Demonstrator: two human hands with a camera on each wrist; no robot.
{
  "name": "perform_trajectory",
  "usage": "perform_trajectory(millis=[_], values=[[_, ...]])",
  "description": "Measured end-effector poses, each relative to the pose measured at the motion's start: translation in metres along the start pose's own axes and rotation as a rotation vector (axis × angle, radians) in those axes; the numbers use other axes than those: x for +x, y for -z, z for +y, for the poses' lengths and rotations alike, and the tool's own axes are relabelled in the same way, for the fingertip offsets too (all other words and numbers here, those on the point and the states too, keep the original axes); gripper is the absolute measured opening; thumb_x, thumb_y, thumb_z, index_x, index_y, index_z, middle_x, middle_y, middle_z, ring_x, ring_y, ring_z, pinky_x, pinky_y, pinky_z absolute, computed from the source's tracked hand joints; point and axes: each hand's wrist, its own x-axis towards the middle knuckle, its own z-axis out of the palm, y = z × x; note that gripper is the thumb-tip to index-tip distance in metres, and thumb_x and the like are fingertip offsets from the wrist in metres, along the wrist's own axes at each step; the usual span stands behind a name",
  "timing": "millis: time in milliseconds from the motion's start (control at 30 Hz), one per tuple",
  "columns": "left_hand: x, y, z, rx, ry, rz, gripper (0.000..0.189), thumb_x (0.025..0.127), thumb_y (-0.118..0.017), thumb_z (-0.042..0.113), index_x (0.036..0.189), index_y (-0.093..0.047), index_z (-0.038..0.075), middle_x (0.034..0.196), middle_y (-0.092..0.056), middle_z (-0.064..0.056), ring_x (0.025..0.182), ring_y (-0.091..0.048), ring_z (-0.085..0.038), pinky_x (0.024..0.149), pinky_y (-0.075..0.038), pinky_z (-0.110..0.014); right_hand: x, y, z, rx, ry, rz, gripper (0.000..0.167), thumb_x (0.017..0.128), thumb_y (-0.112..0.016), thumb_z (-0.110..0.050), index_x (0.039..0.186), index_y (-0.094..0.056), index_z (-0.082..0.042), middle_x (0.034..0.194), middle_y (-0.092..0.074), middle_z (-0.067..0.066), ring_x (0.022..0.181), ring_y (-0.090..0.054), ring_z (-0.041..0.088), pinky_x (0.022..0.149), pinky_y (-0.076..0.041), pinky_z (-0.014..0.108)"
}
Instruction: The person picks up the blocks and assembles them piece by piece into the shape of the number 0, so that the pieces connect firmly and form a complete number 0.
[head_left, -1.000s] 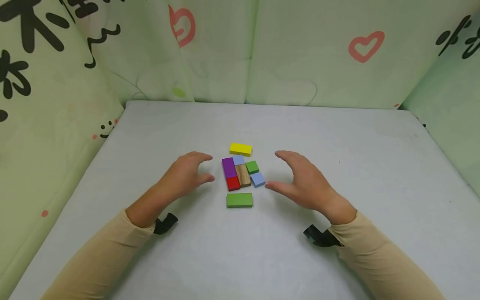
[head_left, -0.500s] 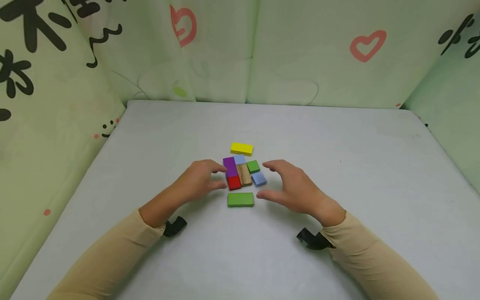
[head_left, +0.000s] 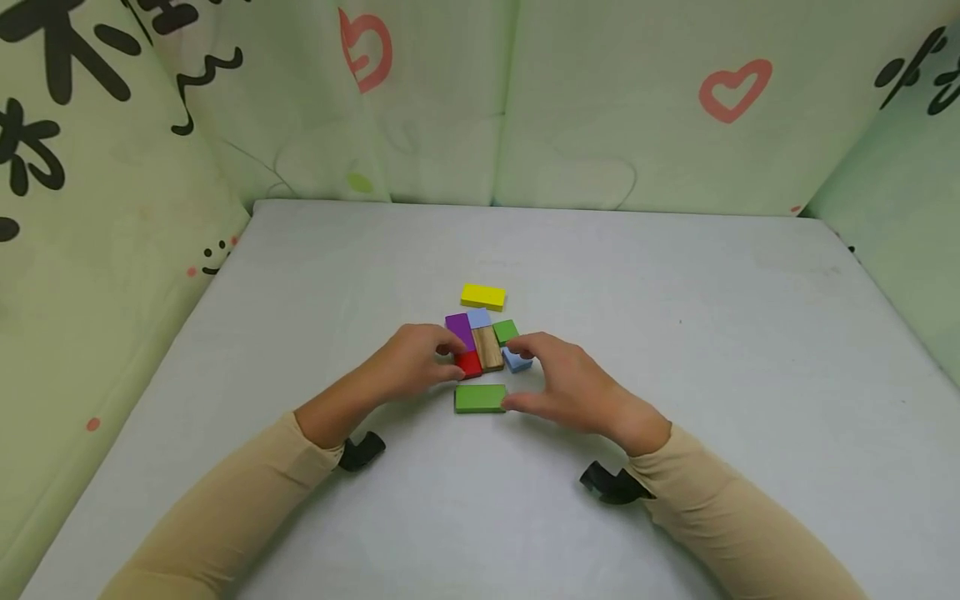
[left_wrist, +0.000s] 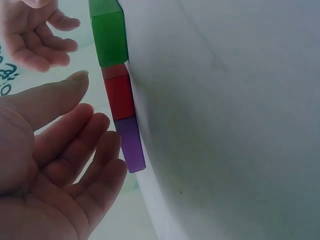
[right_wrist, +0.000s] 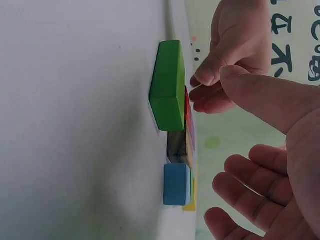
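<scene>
A small cluster of flat coloured blocks lies mid-table: a purple block [head_left: 458, 327], a red block [head_left: 470, 363], a wood-grain block [head_left: 487, 348], a light blue block [head_left: 478, 317], a small green block [head_left: 506, 330] and a second blue block [head_left: 516, 362]. My left hand [head_left: 416, 364] hovers at the red and purple blocks, thumb and fingers apart and holding nothing. At the right side, my right hand [head_left: 576, 388] has its fingers over the second blue block, partly hiding it. Its thumb tip overlaps the right end of the long green block [head_left: 480, 399]. Nothing is in its grasp.
A yellow block [head_left: 483, 297] lies behind the cluster. The white tabletop [head_left: 675, 333] is bounded by pale green printed curtains [head_left: 585, 133] at the back and both sides. Dark bands [head_left: 363, 452] show at both sleeves.
Both hands have moved inward, the left to the right and the right to the left, closing in on the cluster. The blocks have stayed where they were.
</scene>
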Motion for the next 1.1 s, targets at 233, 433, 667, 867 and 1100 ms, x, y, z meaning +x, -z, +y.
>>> perform_trajectory(millis=[233, 433, 667, 867, 1100], values=[[0.003, -0.001, 0.002, 0.024, -0.004, -0.011, 0.028, 0.088, -0.079, 0.016, 0.115, -0.074, 0.006, 0.103, -0.07, -0.003, 0.099, -0.06, -0.019, 0.09, -0.052, -0.032, 0.001, -0.004, -0.004, -0.019, 0.014, -0.029, 0.06, 0.084, -0.083, -0.024, 0.13, -0.057, 0.003, 0.122, -0.062, 0.014, 0.112, -0.059, 0.028, 0.099, -0.048, 0.046], [0.003, 0.0, 0.005, 0.025, 0.012, -0.008, 0.026, 0.088, -0.079, 0.015, 0.113, -0.075, 0.006, 0.101, -0.07, -0.003, 0.098, -0.06, -0.019, 0.09, -0.052, -0.033, 0.002, -0.006, -0.006, -0.029, 0.015, -0.048, 0.06, 0.083, -0.083, -0.022, 0.131, -0.057, 0.004, 0.124, -0.063, 0.014, 0.113, -0.059, 0.029, 0.1, -0.047, 0.046], [0.005, 0.0, 0.008, 0.033, 0.058, -0.018, 0.027, 0.089, -0.078, 0.013, 0.114, -0.074, 0.006, 0.102, -0.07, -0.003, 0.099, -0.06, -0.02, 0.091, -0.052, -0.032, 0.003, -0.009, -0.006, -0.042, 0.033, -0.062, 0.053, 0.085, -0.08, -0.017, 0.128, -0.058, 0.004, 0.121, -0.064, 0.013, 0.111, -0.06, 0.028, 0.098, -0.048, 0.045], [0.006, 0.0, 0.008, 0.025, 0.043, -0.002, 0.028, 0.089, -0.078, 0.01, 0.115, -0.073, 0.004, 0.106, -0.069, -0.004, 0.102, -0.059, -0.021, 0.094, -0.051, -0.034, 0.006, -0.012, -0.006, -0.039, 0.046, -0.067, 0.048, 0.086, -0.078, -0.015, 0.126, -0.059, 0.003, 0.118, -0.065, 0.012, 0.109, -0.061, 0.027, 0.097, -0.049, 0.043], [0.008, 0.0, 0.006, 0.025, 0.028, 0.012, 0.026, 0.089, -0.076, 0.009, 0.115, -0.073, 0.003, 0.107, -0.07, -0.005, 0.102, -0.06, -0.021, 0.094, -0.051, -0.035, 0.008, -0.015, -0.008, -0.041, 0.048, -0.069, 0.041, 0.087, -0.077, -0.012, 0.122, -0.061, 0.001, 0.115, -0.066, 0.01, 0.106, -0.061, 0.026, 0.095, -0.049, 0.043]])
